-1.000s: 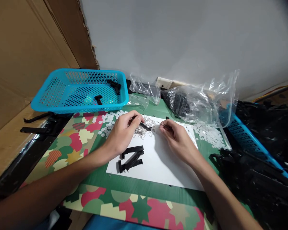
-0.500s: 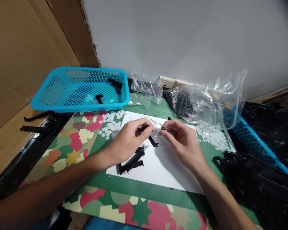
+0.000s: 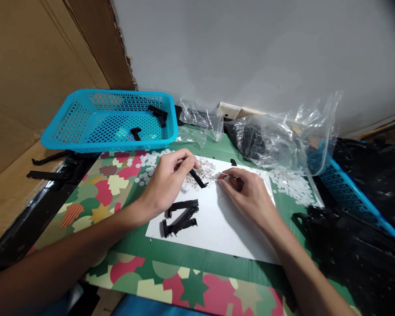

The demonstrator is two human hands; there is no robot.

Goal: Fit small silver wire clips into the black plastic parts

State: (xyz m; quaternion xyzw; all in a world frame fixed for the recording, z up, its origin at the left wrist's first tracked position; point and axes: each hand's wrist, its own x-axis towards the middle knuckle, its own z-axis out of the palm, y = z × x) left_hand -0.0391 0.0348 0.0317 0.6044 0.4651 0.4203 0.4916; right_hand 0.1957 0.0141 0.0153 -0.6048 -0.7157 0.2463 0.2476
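Observation:
My left hand (image 3: 171, 175) is closed around a slim black plastic part (image 3: 197, 179), whose hooked end points down to the right over the white sheet (image 3: 230, 228). In my right hand (image 3: 246, 188), the fingers pinch a thin pointed metal tool (image 3: 226, 174), its tip towards the left; most of it is hidden by the fingers. Between the hands, on the sheet, lies a pile of tiny bent metal pieces (image 3: 206, 169), perhaps springs. Below my left hand rest several similar black plastic parts (image 3: 183, 215), lying across one another.
A blue basket (image 3: 108, 146) at back left holds a few black parts. White discs (image 3: 148, 169) lie left of the sheet, more discs (image 3: 291, 186) right. Clear plastic bags (image 3: 283, 140) stand by the wall. Black parts (image 3: 342, 245) and another blue basket (image 3: 358, 193) crowd the right.
My left hand has moved left and up with the black part, away from my right hand. The metal pile and another black part on the sheet show more fully. My right hand has hardly shifted.

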